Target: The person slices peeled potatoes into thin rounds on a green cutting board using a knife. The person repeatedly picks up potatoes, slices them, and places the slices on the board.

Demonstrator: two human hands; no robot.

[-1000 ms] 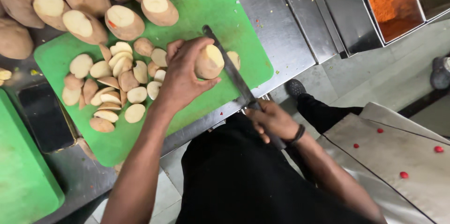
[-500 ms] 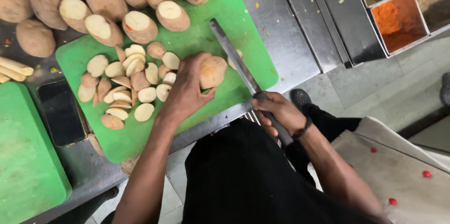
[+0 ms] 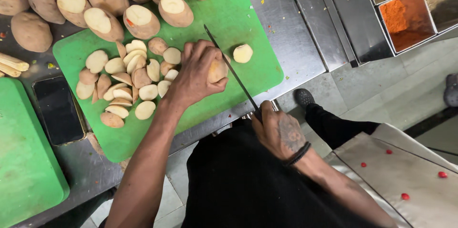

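On the green cutting board point(image 3: 248, 73) in the middle of the steel counter point(image 3: 296, 32), the left hand point(image 3: 195, 73) clamps down over a potato piece point(image 3: 217, 71), fingers curled around it, while the right hand point(image 3: 279, 130) grips the handle of a long knife point(image 3: 229, 68) whose blade lies against the right side of that piece. Just right of the blade lies a cut round slice point(image 3: 242, 53); left of the hand sits a heap of slices point(image 3: 126, 82), with halved potatoes point(image 3: 119, 4) along the far edge and a dark phone point(image 3: 58, 109) off the board's left.
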